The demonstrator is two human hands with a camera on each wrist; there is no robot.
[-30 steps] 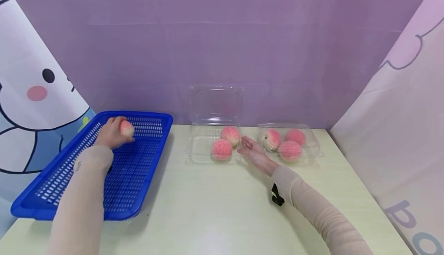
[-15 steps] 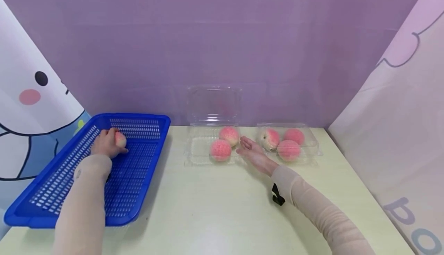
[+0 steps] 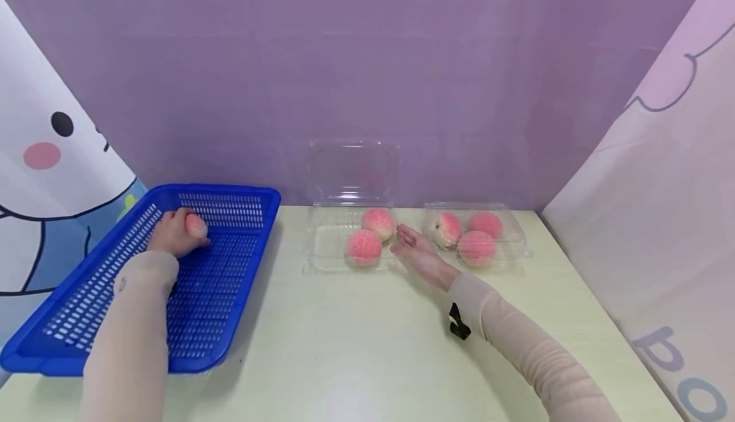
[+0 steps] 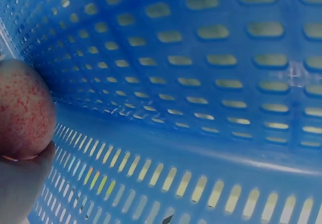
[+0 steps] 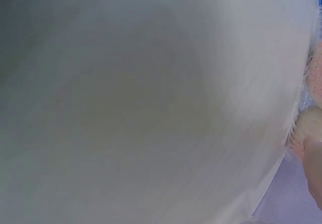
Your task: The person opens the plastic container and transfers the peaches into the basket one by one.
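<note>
In the head view my left hand (image 3: 170,233) reaches into the blue plastic basket (image 3: 215,301) and grips a pink-and-cream peach (image 3: 196,226) near its far left side. The left wrist view catches that peach (image 4: 25,110) at its left edge, against the perforated wall. My right hand (image 3: 425,257) is held out with straight fingers beside two peaches in an open clear clamshell box (image 3: 327,243); its fingertips are right at the rear peach (image 3: 378,224). A pale blur fills most of the right wrist view, with a fingertip (image 5: 313,171) and a peach (image 5: 308,126) at its right edge.
A second clear box (image 3: 513,249), with its lid down over three peaches (image 3: 478,248), stands right of my right hand. Behind both boxes hangs a purple cloth (image 3: 367,77). The pale table (image 3: 344,345) runs up to printed curtains at either side.
My left hand has lowered the peach deeper into the basket and a little toward me. The right hand keeps its place, and the head view has shifted slightly.
</note>
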